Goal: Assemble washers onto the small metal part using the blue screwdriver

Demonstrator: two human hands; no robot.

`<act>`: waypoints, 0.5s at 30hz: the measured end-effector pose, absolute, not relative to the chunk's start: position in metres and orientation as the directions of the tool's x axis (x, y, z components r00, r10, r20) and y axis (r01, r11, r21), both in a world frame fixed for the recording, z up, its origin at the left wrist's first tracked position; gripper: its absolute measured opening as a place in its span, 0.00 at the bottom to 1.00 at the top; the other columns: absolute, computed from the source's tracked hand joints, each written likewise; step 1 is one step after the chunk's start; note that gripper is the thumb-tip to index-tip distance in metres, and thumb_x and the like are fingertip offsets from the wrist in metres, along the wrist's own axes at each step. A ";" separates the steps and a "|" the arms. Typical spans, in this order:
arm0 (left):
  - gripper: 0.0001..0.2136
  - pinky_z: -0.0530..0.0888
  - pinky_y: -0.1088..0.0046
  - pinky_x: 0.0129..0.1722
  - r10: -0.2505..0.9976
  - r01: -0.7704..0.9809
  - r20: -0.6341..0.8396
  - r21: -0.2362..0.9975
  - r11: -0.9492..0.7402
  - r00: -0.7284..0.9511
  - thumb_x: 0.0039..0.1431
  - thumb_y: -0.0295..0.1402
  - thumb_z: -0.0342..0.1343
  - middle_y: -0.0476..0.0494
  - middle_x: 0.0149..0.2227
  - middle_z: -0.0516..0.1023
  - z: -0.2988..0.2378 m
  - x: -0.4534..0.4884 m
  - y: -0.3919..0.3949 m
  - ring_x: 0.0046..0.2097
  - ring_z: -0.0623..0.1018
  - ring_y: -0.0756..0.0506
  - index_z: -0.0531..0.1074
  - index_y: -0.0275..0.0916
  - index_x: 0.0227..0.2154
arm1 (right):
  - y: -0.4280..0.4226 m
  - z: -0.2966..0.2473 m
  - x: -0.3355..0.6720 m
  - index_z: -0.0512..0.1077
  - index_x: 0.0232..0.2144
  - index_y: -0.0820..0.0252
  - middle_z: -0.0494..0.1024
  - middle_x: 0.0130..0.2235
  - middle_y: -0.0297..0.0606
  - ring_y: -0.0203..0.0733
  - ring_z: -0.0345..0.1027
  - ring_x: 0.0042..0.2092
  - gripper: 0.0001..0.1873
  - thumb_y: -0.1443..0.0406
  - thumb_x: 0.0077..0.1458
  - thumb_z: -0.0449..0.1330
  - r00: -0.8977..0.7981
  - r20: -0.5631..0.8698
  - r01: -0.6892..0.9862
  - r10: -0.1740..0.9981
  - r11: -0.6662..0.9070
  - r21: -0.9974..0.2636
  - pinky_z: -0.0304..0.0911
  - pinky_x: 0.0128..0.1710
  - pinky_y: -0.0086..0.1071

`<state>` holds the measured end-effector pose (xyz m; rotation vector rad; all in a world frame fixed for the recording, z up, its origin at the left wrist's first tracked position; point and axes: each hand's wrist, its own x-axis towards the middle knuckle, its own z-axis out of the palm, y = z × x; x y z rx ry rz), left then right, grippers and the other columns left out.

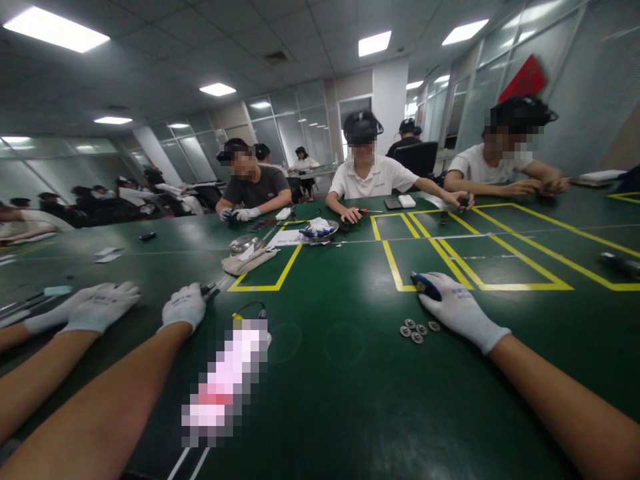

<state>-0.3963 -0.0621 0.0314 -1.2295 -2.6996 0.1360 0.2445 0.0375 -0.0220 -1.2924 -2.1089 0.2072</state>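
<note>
My left hand [184, 307], in a white glove, is closed at the left side of the green table. A small tool with a dark body and a pale metal tip [213, 289] sticks out past its fingers; its exact kind is unclear. On the right, my right hand [457, 308] wears a white glove with a blue palm side. Its fingers are curled down at the table by a yellow tape line, and a small dark end [415, 277] shows at the fingertips. Several small round metal discs [417, 331] lie just in front of this hand.
A pixelated bright, flat item [227, 380] with a cable lies between my arms. A neighbour's gloved hands [103, 307] rest at far left. Ahead are a metal bowl [320, 230] holding gloves, a cloth bag [249, 260], yellow tape [520, 285] and seated people across the table.
</note>
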 end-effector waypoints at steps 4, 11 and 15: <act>0.24 0.67 0.65 0.43 0.764 0.748 0.101 -0.157 0.644 -0.637 0.66 0.46 0.39 0.28 0.55 0.71 0.032 -0.398 -0.061 0.52 0.73 0.34 0.63 0.35 0.55 | 0.035 -0.019 0.243 0.73 0.55 0.61 0.74 0.55 0.48 0.53 0.70 0.55 0.23 0.61 0.58 0.57 -0.311 0.445 0.730 0.840 0.510 -0.454 0.64 0.59 0.43; 0.22 0.68 0.66 0.43 0.759 0.744 0.093 -0.152 0.651 -0.645 0.67 0.44 0.41 0.27 0.54 0.72 0.035 -0.395 -0.060 0.52 0.74 0.33 0.65 0.33 0.54 | 0.035 -0.019 0.243 0.73 0.55 0.62 0.74 0.55 0.49 0.53 0.70 0.55 0.23 0.62 0.58 0.58 -0.303 0.450 0.728 0.840 0.509 -0.460 0.64 0.59 0.42; 0.22 0.69 0.65 0.43 0.753 0.740 0.099 -0.144 0.658 -0.650 0.67 0.45 0.41 0.27 0.53 0.73 0.035 -0.396 -0.060 0.51 0.74 0.32 0.66 0.33 0.51 | 0.034 -0.018 0.242 0.73 0.55 0.62 0.74 0.55 0.49 0.53 0.70 0.55 0.23 0.62 0.57 0.58 -0.296 0.453 0.722 0.841 0.508 -0.470 0.64 0.59 0.43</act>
